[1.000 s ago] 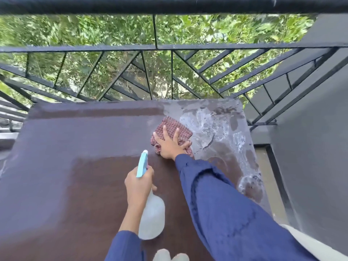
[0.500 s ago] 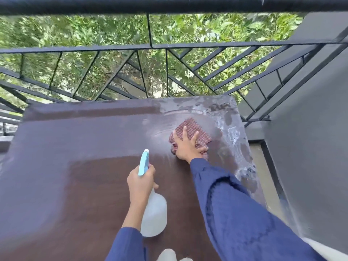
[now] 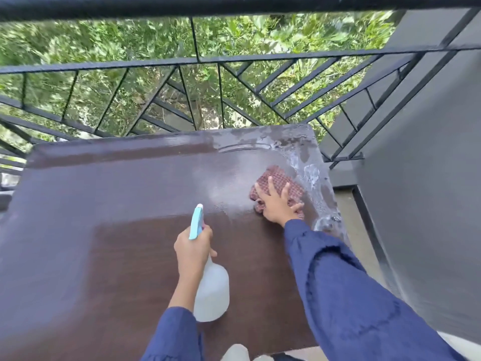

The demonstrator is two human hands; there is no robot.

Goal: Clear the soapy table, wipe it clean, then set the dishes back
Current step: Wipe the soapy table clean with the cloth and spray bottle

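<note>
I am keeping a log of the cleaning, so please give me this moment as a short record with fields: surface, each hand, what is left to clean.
surface: dark brown wooden table, no dishes on it
left hand: grips a translucent white spray bottle with a light blue nozzle, nozzle pointing away from the person
right hand: pressed flat on a red checked cloth, near the table's far right corner
left to clean: white soap foam along the right edge
background: black metal railing, green foliage beyond

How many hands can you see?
2. The left hand holds the spray bottle above the table. The right hand presses flat on the cloth near the soapy right edge.
</note>
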